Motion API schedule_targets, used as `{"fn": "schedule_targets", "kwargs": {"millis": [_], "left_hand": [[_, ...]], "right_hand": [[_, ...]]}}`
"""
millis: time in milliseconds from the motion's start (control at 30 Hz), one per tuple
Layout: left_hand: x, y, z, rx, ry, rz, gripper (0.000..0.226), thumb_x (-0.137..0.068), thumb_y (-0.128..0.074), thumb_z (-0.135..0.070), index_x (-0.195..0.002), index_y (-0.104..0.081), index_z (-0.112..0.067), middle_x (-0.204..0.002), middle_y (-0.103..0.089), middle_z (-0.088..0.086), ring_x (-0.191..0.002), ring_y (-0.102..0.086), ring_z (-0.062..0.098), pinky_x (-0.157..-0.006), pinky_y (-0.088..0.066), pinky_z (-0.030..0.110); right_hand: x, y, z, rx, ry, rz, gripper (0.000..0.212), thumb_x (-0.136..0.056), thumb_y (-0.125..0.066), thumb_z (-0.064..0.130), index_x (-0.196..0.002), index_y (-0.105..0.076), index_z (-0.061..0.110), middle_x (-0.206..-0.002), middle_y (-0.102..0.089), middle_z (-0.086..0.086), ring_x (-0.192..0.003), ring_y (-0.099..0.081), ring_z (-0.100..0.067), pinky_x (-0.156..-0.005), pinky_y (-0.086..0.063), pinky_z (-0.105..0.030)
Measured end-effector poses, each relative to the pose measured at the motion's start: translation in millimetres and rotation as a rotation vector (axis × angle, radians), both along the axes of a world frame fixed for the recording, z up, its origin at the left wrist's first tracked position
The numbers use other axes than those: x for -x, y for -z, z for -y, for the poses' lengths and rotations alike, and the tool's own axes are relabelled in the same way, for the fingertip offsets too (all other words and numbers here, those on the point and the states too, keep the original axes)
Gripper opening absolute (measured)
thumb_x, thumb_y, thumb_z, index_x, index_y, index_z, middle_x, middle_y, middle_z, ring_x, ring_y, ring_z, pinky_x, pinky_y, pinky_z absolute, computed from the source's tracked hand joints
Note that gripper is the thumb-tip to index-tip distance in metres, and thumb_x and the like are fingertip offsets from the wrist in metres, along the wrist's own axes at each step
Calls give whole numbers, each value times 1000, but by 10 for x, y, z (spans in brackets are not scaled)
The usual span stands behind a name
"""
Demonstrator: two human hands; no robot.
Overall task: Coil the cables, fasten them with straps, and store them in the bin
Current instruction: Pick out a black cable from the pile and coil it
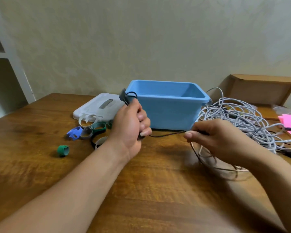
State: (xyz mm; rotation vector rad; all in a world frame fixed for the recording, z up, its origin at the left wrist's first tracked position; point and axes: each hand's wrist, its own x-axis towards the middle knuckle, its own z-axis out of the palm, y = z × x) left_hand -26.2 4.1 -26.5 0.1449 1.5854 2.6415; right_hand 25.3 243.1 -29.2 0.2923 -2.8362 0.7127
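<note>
Left hand (129, 125) and right hand (213, 137) grip blurred cable (168, 134).

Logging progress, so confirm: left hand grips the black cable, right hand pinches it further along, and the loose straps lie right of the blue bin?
One slip: the head view shows the loose straps lying left of the blue bin, not right. The rest holds: the left hand grips the black cable and the right hand pinches it further along.

A plain home room: a brown wooden counter (40, 165) against a cream plastered wall (141, 39), white built-in shelving (0, 54) alongside.
</note>
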Motion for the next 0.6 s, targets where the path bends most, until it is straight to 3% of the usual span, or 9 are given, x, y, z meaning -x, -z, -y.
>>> {"fn": "schedule_targets", "kwargs": {"millis": [167, 233, 300, 367, 500, 600], "left_hand": [[-140, 90, -105, 626, 149, -240, 33, -108, -51, -48, -100, -52, -16, -79, -55, 0, -53, -45, 7, -46, -38, 23], [-213, 133, -152, 805, 272, -338, 35, -102, -59, -53, -108, -56, -19, -79, -61, -9, -53, -51, -1, -54, -43, 17], [-275, 172, -193, 792, 414, -370, 28, -100, -66, -47, -116, -57, -27, -84, -65, -20, -61, -58, -9, -57, -45, 11], [-278, 188, -201, 752, 454, -365, 22, -102, -68, -36, -120, -57, -29, -91, -69, -20, -68, -61, -10, -60, -46, 8], [-273, 234, -187, 816, 483, -441, 7, -109, -58, -26, -114, -62, -25, -71, -60, -18, -65, -53, 0, -63, -44, 18], [-279, 220, -172, 815, 464, -445, 13, -112, -51, -27, -106, -62, -26, -61, -54, -15, -68, -54, 9, -71, -48, 27]], "right_hand": [[-11, -33, -38, 150, -72, -29, 17, -95, -75, 37, -80, -72, 28, -68, -67, 12, -60, -57, -2, -57, -46, -19], [-13, 11, 43, 205, -123, -85, 11, -94, -77, 35, -86, -75, 28, -77, -73, 9, -71, -66, -9, -67, -55, -35], [-31, 45, 120, 276, -171, -108, 3, -94, -78, 27, -91, -78, 26, -87, -78, 5, -84, -73, -16, -78, -58, -44], [-20, 56, 136, 307, -163, -139, 3, -92, -80, 23, -91, -78, 24, -87, -78, 7, -84, -74, -14, -78, -59, -42], [-4, 54, 126, 320, -140, -175, 14, -87, -85, 26, -84, -72, 20, -77, -73, 2, -71, -66, -16, -67, -53, -40], [-21, 12, 75, 254, -153, -152, 13, -93, -79, 31, -89, -72, 20, -75, -69, 0, -67, -60, -12, -63, -48, -34]]}}
